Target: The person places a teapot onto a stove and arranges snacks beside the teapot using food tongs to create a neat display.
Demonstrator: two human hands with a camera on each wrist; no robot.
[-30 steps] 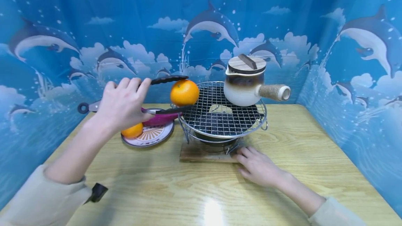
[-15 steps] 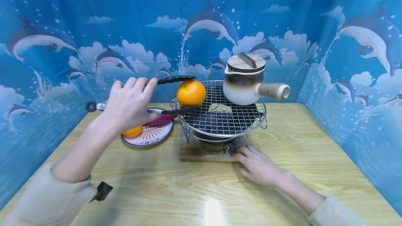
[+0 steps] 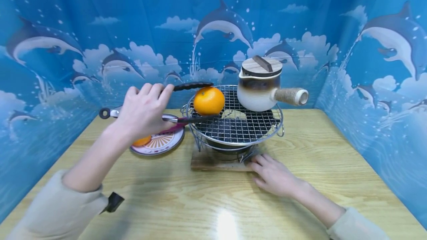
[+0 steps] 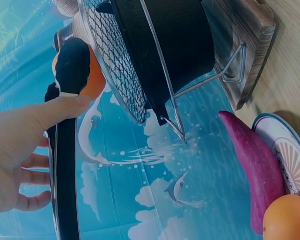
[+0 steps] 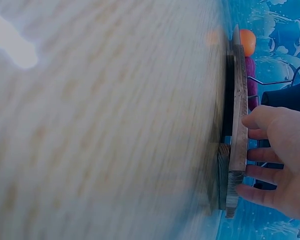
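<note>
My left hand (image 3: 145, 112) grips black-and-metal tongs (image 3: 191, 85), whose tips stand above and below an orange (image 3: 209, 101). That orange is at the left side of the round wire grill mesh (image 3: 240, 125); whether it touches the mesh cannot be told. In the left wrist view, the thumb lies along one tong arm (image 4: 67, 165) and the fingers are behind it. My right hand (image 3: 275, 177) is at the right end of the wooden base (image 3: 217, 164) under the grill stove. Its fingertips rest against the board (image 5: 238, 125).
A lidded ceramic pot (image 3: 258, 92) with a cord-wrapped side handle (image 3: 290, 96) stands on the mesh's back right. Left of the stove, a patterned plate (image 3: 171, 142) bears another orange (image 3: 141, 141) and a purple sweet potato (image 4: 257, 175). A dolphin-print curtain (image 3: 133, 29) surrounds the table.
My left hand has moved right with the tongs, bringing the orange from the mesh's left rim over the mesh and slightly lower. The right hand has stayed at the wooden base.
</note>
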